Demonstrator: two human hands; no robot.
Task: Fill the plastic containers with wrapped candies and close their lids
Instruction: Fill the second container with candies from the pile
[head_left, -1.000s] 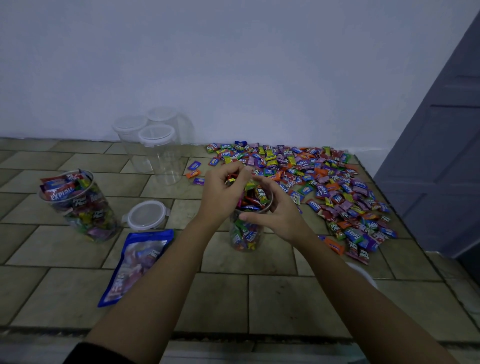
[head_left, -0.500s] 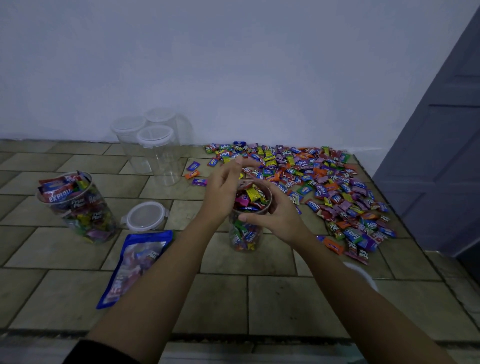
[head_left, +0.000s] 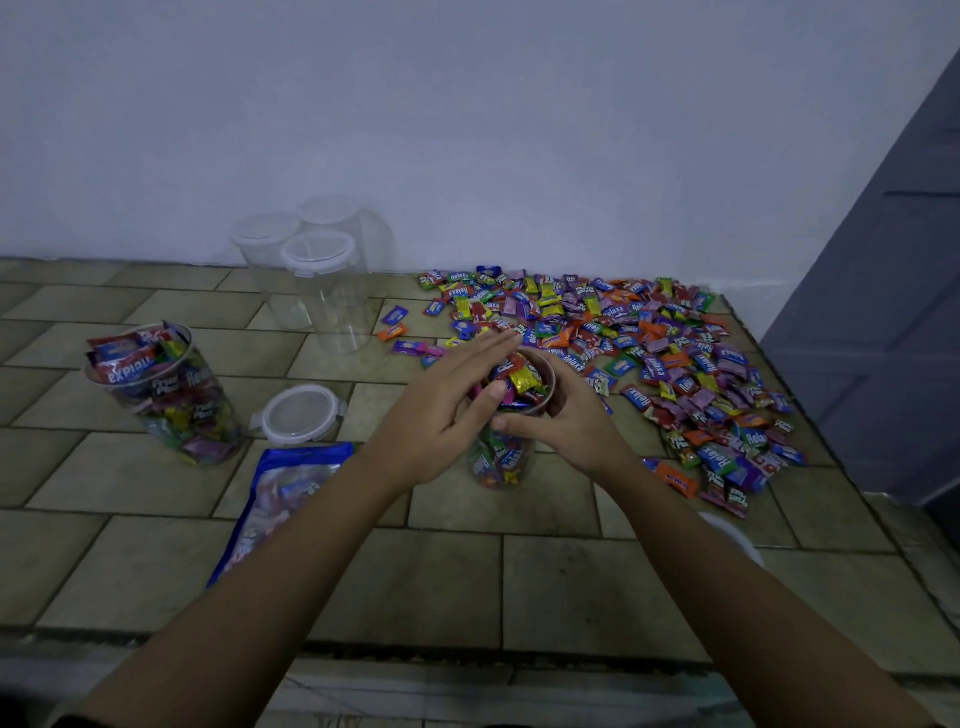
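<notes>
One container (head_left: 501, 460) stands upright on the tiled floor (head_left: 545, 582), packed with wrapped candies (head_left: 524, 376) that rise to the rim and, at the far side, a little over it. The right hand (head_left: 566, 423) wraps it just under the rim, with the fingers curled round the far side and the thumb across the near side. The left hand (head_left: 441, 410) holds nothing. Its fingers lie nearly straight across the mouth of the container and its thumb tip rests at the near rim, apparently pressing the sweets down.

Left of this container lies a loose lid (head_left: 301, 415). Just nearer than the lid is a blue bag (head_left: 280, 499). Further left stands a second container (head_left: 166, 400), heaped above its rim and without a lid. Behind and to the left, by the wall, are three empty containers (head_left: 332, 291) with their lids on. To the right and behind spreads the loose heap (head_left: 675, 358) of sweets.

The main risk, as I judge it, is overfilling. Slick wrappers standing above the rim could spring back once the palm lifts, so the lid might ride on them and not snap shut. A hard sideways push could also squeeze pieces over the edge. It could tip the narrow container too, if the right hand's hold slackens while the left reaches for the lid.
</notes>
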